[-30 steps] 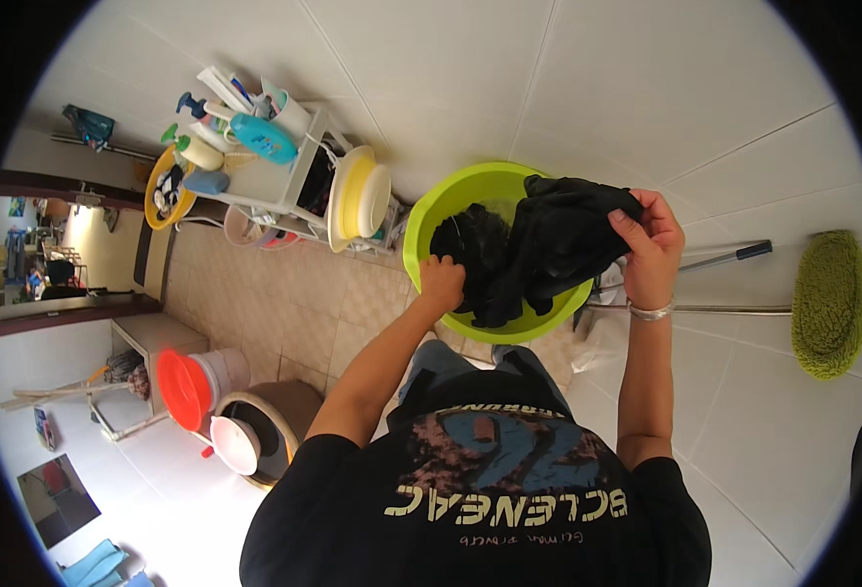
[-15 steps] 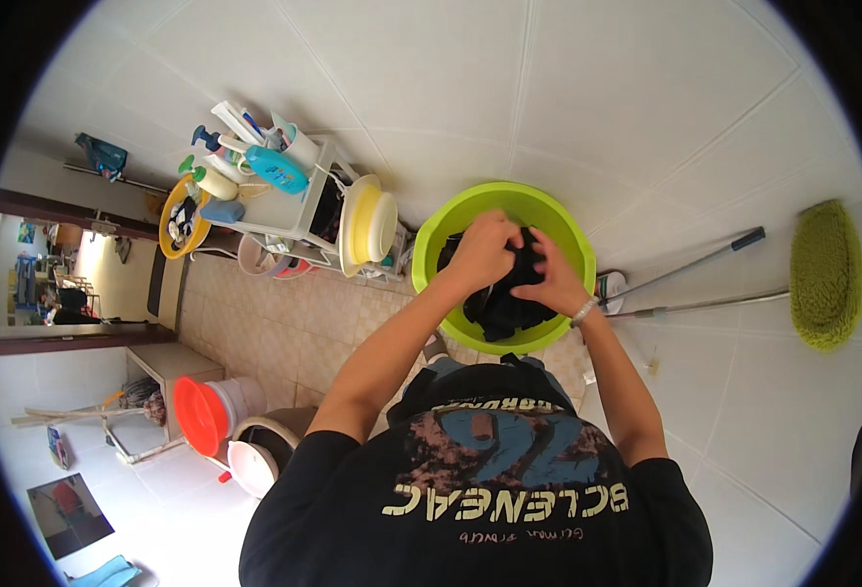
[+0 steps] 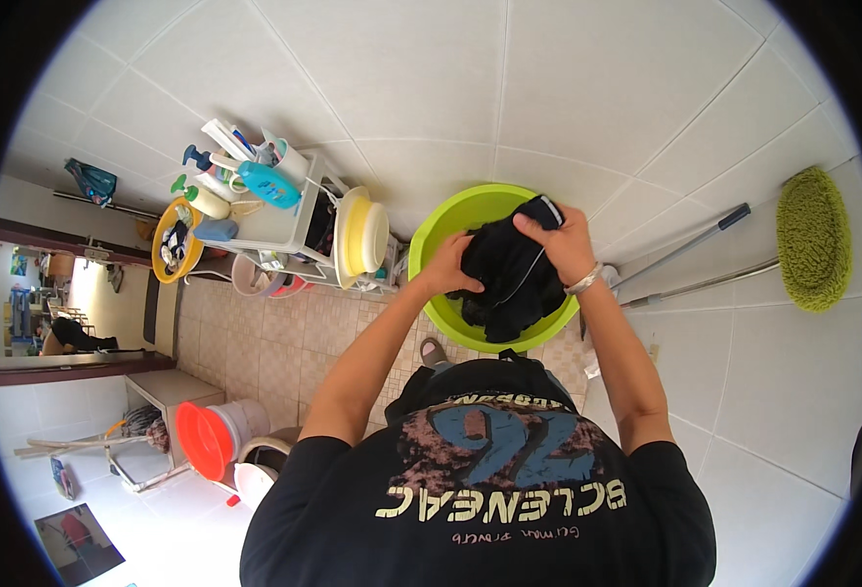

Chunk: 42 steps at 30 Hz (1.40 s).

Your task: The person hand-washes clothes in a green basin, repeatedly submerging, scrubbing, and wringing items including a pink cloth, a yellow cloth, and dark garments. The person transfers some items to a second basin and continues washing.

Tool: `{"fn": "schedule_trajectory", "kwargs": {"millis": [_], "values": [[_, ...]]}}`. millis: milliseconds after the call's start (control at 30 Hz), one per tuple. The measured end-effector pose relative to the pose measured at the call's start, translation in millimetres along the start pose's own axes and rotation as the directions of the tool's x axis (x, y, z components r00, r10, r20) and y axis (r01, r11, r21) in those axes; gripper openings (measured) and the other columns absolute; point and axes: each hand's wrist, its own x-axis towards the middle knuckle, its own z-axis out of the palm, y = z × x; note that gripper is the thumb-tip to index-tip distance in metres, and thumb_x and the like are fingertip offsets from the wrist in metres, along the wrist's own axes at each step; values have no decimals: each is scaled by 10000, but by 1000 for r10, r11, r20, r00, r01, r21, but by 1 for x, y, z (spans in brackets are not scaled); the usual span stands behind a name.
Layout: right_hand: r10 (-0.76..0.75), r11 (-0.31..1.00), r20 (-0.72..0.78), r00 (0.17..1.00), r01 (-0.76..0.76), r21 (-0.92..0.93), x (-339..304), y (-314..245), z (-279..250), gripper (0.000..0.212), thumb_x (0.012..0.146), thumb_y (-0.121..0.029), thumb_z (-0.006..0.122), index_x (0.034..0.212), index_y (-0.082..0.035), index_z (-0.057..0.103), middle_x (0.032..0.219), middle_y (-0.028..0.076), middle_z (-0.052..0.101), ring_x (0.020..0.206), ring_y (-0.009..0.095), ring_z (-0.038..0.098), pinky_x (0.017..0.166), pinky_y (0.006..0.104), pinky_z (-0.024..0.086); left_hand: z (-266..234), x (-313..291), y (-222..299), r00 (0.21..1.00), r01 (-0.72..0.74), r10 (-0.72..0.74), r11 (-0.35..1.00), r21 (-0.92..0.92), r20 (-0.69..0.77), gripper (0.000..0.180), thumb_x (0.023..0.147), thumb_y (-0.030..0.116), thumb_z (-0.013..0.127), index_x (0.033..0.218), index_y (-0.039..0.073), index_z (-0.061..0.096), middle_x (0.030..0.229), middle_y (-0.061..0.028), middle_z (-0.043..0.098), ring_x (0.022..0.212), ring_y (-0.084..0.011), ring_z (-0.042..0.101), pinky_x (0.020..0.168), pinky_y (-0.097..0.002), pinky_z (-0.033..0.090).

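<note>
A black garment (image 3: 509, 289) with a thin pale line of trim lies bunched in a lime-green basin (image 3: 439, 220). My right hand (image 3: 570, 245) grips its upper right part, thumb on top, and lifts that part to the basin's rim. A pale edge of the cloth shows beside that thumb. At the left side of the bundle, my left hand (image 3: 447, 266) holds the cloth between thumb and fingers. Some of its fingertips are hidden in the folds. A light band circles my right wrist.
Left of the basin stands a white shelf rack (image 3: 265, 220) with bottles, and yellow-and-white basins (image 3: 362, 235) at its side. To the right, a green mop head (image 3: 814, 240) and a grey pole (image 3: 690, 245) lean at the wall. A red basin (image 3: 203, 442) sits lower left.
My right hand has moved up and right, raising part of the garment toward the rim. My left hand has shifted down and left, onto the garment's left side.
</note>
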Motion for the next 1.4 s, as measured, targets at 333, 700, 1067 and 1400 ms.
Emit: {"fn": "schedule_trajectory", "kwargs": {"millis": [333, 700, 1067, 1400], "values": [[-195, 936, -94, 976, 214, 281, 13, -205, -25, 222, 856, -79, 793, 1051, 13, 741, 998, 92, 754, 900, 166, 706, 864, 298, 551, -123, 36, 195, 941, -119, -148, 696, -708, -304, 309, 863, -68, 504, 1148, -2, 604, 1030, -111, 628, 913, -221, 652, 623, -359, 638], [-28, 998, 148, 989, 19, 60, 57, -133, -51, 258, 855, -157, 816, 1026, 18, 733, 975, 59, 737, 882, 124, 668, 843, 274, 519, -148, 33, 240, 929, -124, -138, 759, -639, -344, 273, 866, 10, 506, 1064, 9, 693, 868, -36, 692, 674, -105, 608, 596, -245, 475], [-57, 903, 124, 991, 104, -418, 104, 122, -74, 377, 851, -249, 814, 1067, 41, 707, 962, 71, 736, 864, 133, 658, 797, 311, 538, -52, 44, 87, 923, 211, -155, 969, 126, -352, 217, 762, 72, 645, 973, 96, 688, 1007, -142, 668, 977, -340, 645, 826, -446, 501], [136, 704, 366, 921, 170, -690, 68, 245, -7, 636, 912, -461, 674, 1382, -48, 562, 1347, 223, 596, 1266, 386, 544, 1073, 433, 423, 89, 43, -29, 894, 422, -260, 760, 494, -365, 539, 772, 111, 644, 1304, 192, 609, 1454, -151, 471, 1326, -425, 432, 1022, -605, 375]]}}
